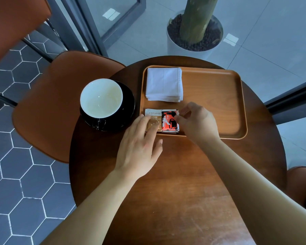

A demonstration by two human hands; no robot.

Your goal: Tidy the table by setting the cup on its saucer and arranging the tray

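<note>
A black cup with a white inside stands on its black saucer at the table's left. A wooden tray holds a folded stack of white napkins at its far left corner. At its near left corner lie a brown and white sugar packet and a red and black packet, side by side. My left hand rests flat with fingertips on the brown packet. My right hand pinches the right edge of the red packet.
The round wooden table has brown chairs to the left and near right. A white planter with a green trunk stands on the floor behind the table. Dark door frames run along the glass.
</note>
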